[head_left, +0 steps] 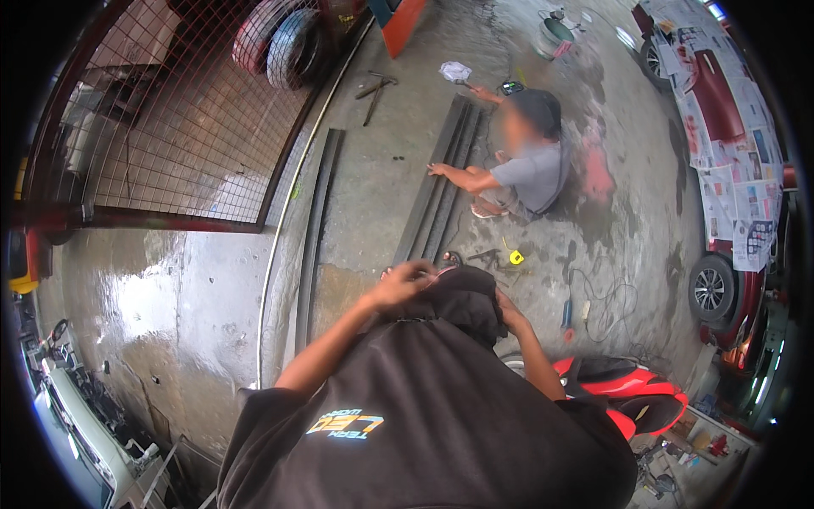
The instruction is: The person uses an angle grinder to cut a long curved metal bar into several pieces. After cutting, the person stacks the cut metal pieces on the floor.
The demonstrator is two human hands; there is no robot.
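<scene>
My left hand (pixel 400 285) is over the front of the dark cloth (pixel 462 297) at my waist. Its fingers look bent and are smeared by motion, so what they hold, if anything, does not show. Against the right side of that cloth is my right hand (pixel 510 314), its fingers mostly hidden. Beyond my feet lie several long dark metal bars (pixel 434 191) side by side on the floor. A crouching person (pixel 534 161) in a grey shirt has one hand on these bars and stretches the other toward a crumpled white item (pixel 455 71).
A single dark metal bar (pixel 315 237) lies to the left, near a mesh gate (pixel 195 127). A hammer (pixel 375 87), yellow tape measure (pixel 515 257), blue-bodied tool (pixel 567 314) and loose cord (pixel 606 297) are on the floor. A red motorcycle (pixel 623 390) stands close on my right.
</scene>
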